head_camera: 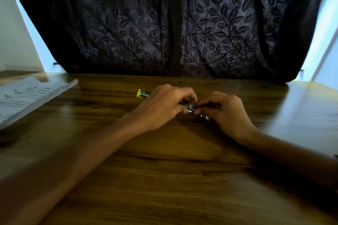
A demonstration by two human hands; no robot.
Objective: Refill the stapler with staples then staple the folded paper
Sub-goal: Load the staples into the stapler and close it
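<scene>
A small yellow and metal stapler (143, 93) lies flat on the wooden table (164, 170), spread out from far left to near right. My left hand (161, 107) rests over its middle, fingers curled down on it. My right hand (226, 111) pinches the shiny metal part (192, 108) between thumb and fingertips, right beside my left fingertips. Whether a staple strip is between my right fingers is hidden. The folded paper (27, 97), white with printed lines, lies at the table's far left.
A dark curtain (173, 23) with a leaf pattern hangs just behind the table's far edge. Bright window light shows at both sides of it.
</scene>
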